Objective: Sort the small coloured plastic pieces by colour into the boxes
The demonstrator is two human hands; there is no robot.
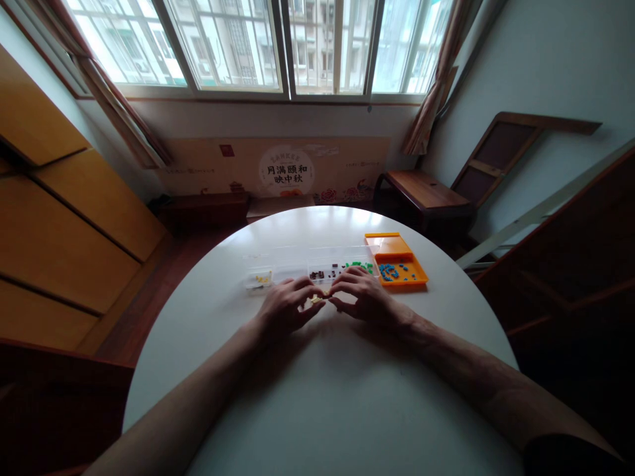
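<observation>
Both my hands meet over the middle of the white round table (317, 396). My left hand (288, 304) has its fingertips closed on a small pale-yellow building-block piece (316, 299). From the other side my right hand (364, 295) pinches at the same piece, where a small brown part shows between the fingertips. Just beyond the fingers lies a clear plastic case (290, 271) with dark brown blocks (316, 275), green blocks (360, 267) and, at its left end, yellow blocks (262, 278). The fingers partly hide the piece and the case's near side.
An orange box (419, 274) with its lid folded back stands right of the clear case, holding several blue blocks (389, 272). Behind the table are a wooden chair (426, 188), a printed board (198, 165) and windows. Wooden cabinets (89, 244) stand at the left.
</observation>
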